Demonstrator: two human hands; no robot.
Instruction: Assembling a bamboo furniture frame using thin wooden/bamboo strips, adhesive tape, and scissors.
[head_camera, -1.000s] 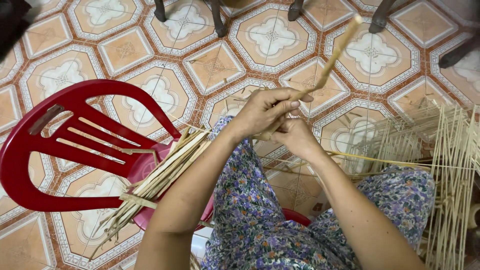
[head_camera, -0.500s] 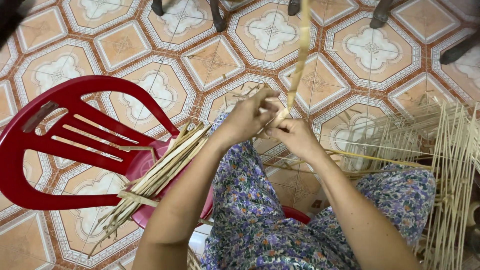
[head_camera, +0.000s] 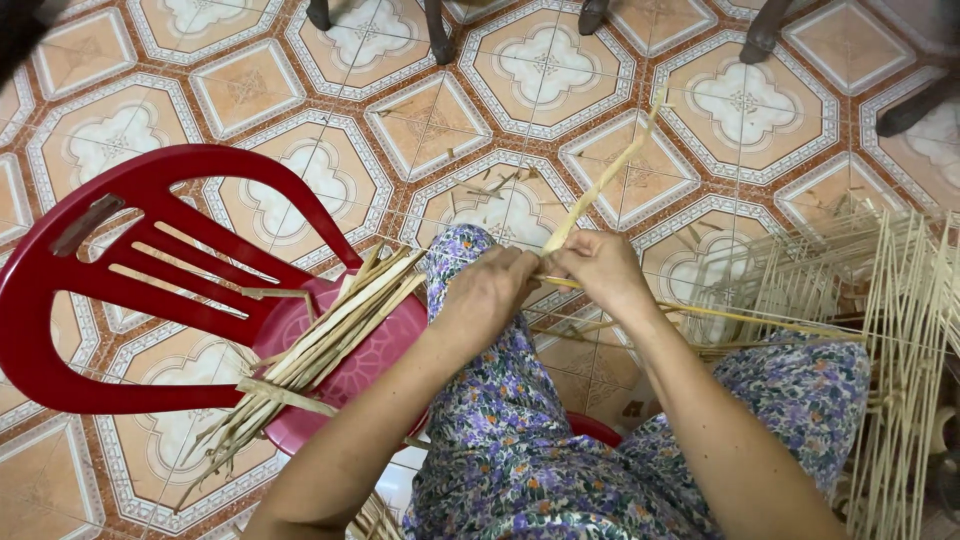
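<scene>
Item: bamboo strip (head_camera: 600, 190), pale, long and thin. Held above the knees at scene centre, slanting up and far-right from the hands to a frayed tip over the tiled floor (head_camera: 250, 90). Judged to be held away from the lap so its length swings free of the floral-print trousers (head_camera: 520, 450).

Left hand (head_camera: 487, 295): fingers curled shut around the lower end of the strip, knuckles up, touching the other hand.

Right hand (head_camera: 600, 268): clamped on the same strip just beside the left, thumb side toward it. The paired grip looks suited to working one short section between the two hands.

Thin splint (head_camera: 720, 318): runs from under the right hand out to the right, nearly level, toward the woven work.

Bundle of flat strips (head_camera: 320, 350): lies diagonally across the seat of the red plastic chair (head_camera: 150, 185) at left, within reach of the left arm; likely a ready stock.

Open lattice of pale slats (head_camera: 900, 330): at the right edge, standing beside the right knee.

Change from half a second earlier: the strip then rose almost straight up out of the picture; it now leans to the right with its tip in view. Hands sit slightly lower and nearer. Chair, bundle and lattice unchanged.
</scene>
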